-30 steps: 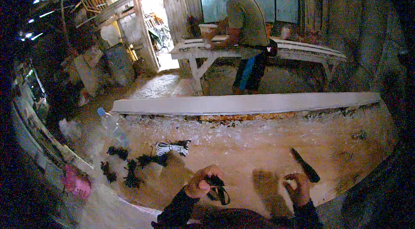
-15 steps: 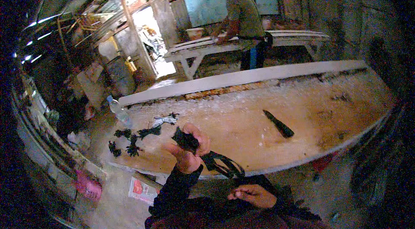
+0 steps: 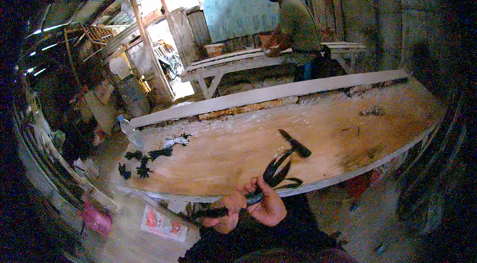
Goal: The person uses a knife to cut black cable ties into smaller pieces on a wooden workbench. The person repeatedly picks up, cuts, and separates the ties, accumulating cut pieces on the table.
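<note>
The long wooden counter (image 3: 238, 149) ran across the shed, with one pale plank (image 3: 268, 95) laid along its far edge, and beyond it one other person (image 3: 293, 19) stood bent over a second bench (image 3: 233, 62). On the counter's left end lay a scatter of small dark pieces (image 3: 141, 161); about five or six could be made out, though blur kept the count loose, and one whitish bundle (image 3: 171, 141) lay beside them. One clear plastic bottle (image 3: 130, 131) stood at the left corner. One dark-handled tool (image 3: 295, 144) lay alone near the middle of the counter, touched by no one. Down at the near edge, the two hands met over one black looped strap (image 3: 278, 173): the left hand (image 3: 223, 211) had its fingers clenched around the strap's lower end, and the right hand (image 3: 268, 206) had its fingers pinched on the same strap, whose loops stood up above the near edge. Judging by this, the work looked to be in mid-course, with one strap in hand and the other dark pieces lying untouched, well apart to the left.
</note>
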Demonstrator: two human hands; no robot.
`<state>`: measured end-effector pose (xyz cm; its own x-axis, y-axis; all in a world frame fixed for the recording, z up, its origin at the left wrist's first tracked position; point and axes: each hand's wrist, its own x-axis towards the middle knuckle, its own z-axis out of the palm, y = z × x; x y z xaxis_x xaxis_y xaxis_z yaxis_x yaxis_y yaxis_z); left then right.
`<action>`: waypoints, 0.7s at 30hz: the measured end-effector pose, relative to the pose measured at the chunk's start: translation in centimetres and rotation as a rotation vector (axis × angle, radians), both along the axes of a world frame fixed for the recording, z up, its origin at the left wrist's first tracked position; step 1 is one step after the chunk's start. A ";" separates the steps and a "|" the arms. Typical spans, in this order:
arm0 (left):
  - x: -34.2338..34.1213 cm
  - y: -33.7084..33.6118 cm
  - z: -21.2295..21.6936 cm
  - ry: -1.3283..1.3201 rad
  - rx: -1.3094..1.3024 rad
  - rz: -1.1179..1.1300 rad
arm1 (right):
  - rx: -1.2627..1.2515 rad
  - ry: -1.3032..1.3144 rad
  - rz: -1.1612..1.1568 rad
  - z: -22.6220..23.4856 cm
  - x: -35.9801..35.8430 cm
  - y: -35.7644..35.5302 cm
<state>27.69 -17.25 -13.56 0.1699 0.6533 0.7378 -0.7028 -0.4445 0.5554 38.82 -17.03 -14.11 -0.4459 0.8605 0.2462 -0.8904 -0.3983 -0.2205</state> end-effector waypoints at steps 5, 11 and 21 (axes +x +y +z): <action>4.6 -1.8 -1.0 0.274 0.117 0.110 | -0.149 -0.118 0.053 1.0 5.1 0.5; 7.5 -2.1 -1.5 0.809 0.337 0.397 | -0.071 -0.262 -0.038 0.5 9.5 2.4; 5.2 1.2 -0.1 0.967 -0.221 0.402 | -0.175 -0.604 -0.386 -3.1 11.8 6.9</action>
